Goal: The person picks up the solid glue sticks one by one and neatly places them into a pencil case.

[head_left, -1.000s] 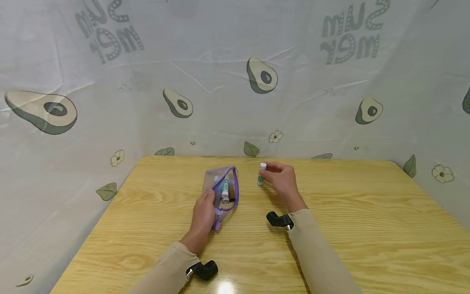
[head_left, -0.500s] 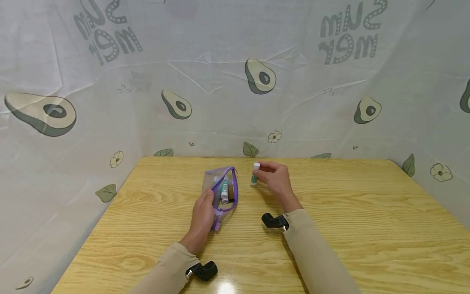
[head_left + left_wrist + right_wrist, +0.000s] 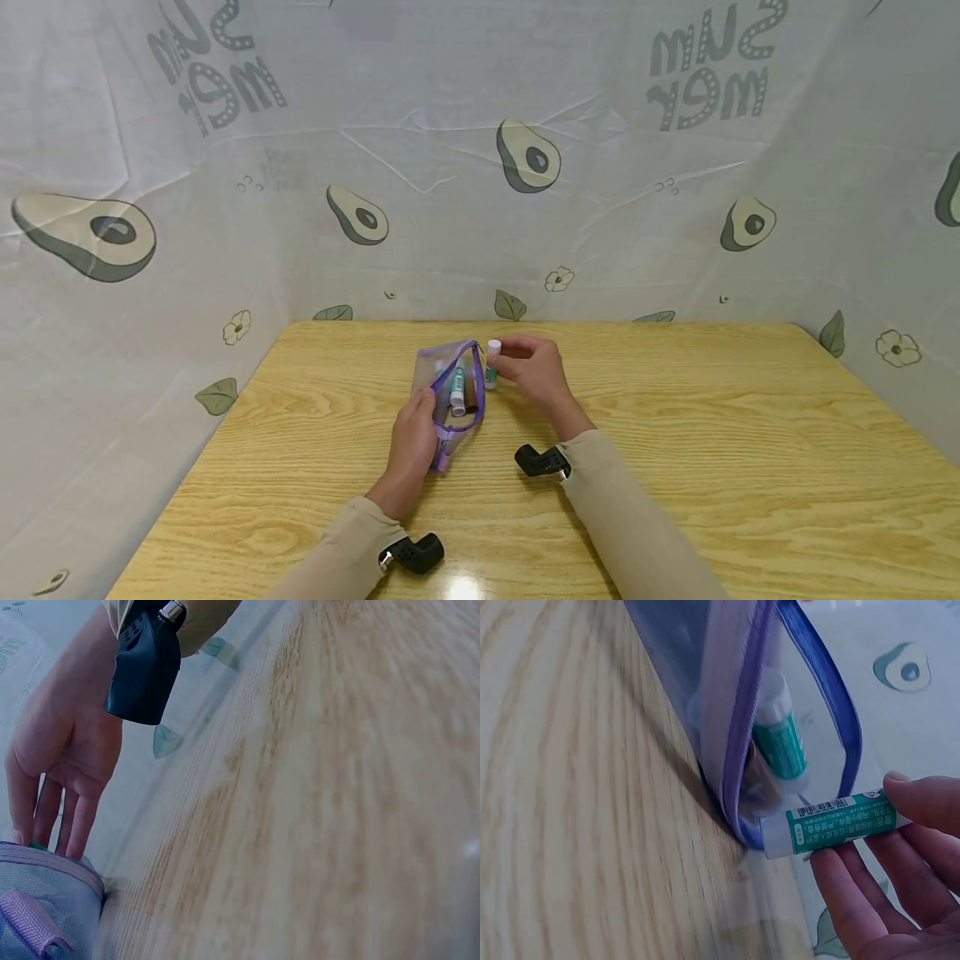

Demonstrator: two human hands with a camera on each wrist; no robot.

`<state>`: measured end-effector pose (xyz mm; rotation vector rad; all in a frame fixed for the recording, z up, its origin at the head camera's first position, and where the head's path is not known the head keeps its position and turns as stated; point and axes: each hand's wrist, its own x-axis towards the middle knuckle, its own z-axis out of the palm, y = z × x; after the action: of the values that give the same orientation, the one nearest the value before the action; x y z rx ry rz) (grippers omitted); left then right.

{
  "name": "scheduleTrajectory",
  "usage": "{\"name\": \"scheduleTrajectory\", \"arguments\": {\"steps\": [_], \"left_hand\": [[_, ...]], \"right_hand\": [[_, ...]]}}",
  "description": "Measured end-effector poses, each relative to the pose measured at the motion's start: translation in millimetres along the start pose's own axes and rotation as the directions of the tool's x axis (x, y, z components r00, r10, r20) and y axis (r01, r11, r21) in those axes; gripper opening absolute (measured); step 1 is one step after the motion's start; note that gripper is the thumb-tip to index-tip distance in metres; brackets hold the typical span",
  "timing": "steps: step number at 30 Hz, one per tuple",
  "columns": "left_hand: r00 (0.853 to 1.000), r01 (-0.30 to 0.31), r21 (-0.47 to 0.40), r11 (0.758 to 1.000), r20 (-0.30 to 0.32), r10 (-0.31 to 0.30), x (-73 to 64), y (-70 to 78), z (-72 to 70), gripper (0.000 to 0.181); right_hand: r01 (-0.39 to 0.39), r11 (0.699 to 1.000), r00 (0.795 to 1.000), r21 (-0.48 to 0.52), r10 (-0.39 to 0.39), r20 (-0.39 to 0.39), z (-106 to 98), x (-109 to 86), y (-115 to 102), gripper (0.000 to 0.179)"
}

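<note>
A see-through mesh pouch with a purple zipper lies unzipped on the table, its mouth gaping. My left hand grips its near left side, thumb over the edge. Inside are white-and-green glue sticks and a brown cylindrical item. In my right hand, thumb and fingertips pinch another glue stick. It stands nearly upright in the head view, right beside the pouch's right rim. The right wrist view has the white end of this glue stick overlapping the purple-blue rim. The left wrist view shows the right hand behind the pouch.
The wooden table stretches out to both sides. A pale cloth printed with avocados, leaves and flowers hangs behind and around it. Black camera mounts stick out from both wrists.
My right hand has moved left with the glue stick, from a gap away to right beside the pouch's mouth. The left hand and pouch have stayed in about the same place.
</note>
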<state>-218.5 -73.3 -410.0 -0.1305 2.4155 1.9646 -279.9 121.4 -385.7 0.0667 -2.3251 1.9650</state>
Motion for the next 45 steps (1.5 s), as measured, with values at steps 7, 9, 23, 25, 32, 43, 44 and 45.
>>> {"name": "scheduleTrajectory", "arguments": {"steps": [7,9,23,25,32,43,44,45], "left_hand": [[1.000,-0.002,-0.001,1.000,0.006,0.002,0.5,0.5,-0.1,0.055],[1.000,0.002,-0.005,1.000,0.007,-0.002,0.4,0.9,-0.5,0.054],[1.000,0.014,-0.070,0.997,0.021,-0.013,1.7,3.2,-0.1,0.055],[1.000,0.013,-0.066,0.998,0.025,-0.012,2.2,3.3,0.1,0.055],[0.999,-0.007,-0.080,0.997,0.038,0.010,4.1,1.0,0.6,0.055],[0.999,-0.014,-0.096,0.995,0.037,0.018,3.7,-0.8,0.9,0.056],[0.999,-0.014,-0.096,0.995,0.035,0.018,3.7,-0.9,1.1,0.056],[0.999,-0.014,-0.097,0.995,0.036,0.017,3.8,-1.2,1.2,0.056]], "right_hand": [[-0.001,1.000,1.000,0.000,0.001,0.026,14,-4.4,-5,0.032],[0.006,1.000,1.000,-0.014,-0.006,0.025,16,-5.2,-5,0.032],[0.024,0.997,1.000,-0.074,-0.022,0.021,27,-8.5,-2,0.027],[0.025,0.997,1.000,-0.068,-0.024,0.018,28,-8.8,-1,0.028],[-0.028,0.999,1.000,0.040,0.028,-0.002,30,-8.8,0,0.028],[-0.222,0.964,0.972,0.146,0.231,-0.043,36,-12.2,1,0.029],[-0.228,0.964,0.971,0.136,0.236,-0.046,37,-12.9,1,0.028],[-0.230,0.965,0.970,0.126,0.238,-0.050,38,-13.7,2,0.028]]}}
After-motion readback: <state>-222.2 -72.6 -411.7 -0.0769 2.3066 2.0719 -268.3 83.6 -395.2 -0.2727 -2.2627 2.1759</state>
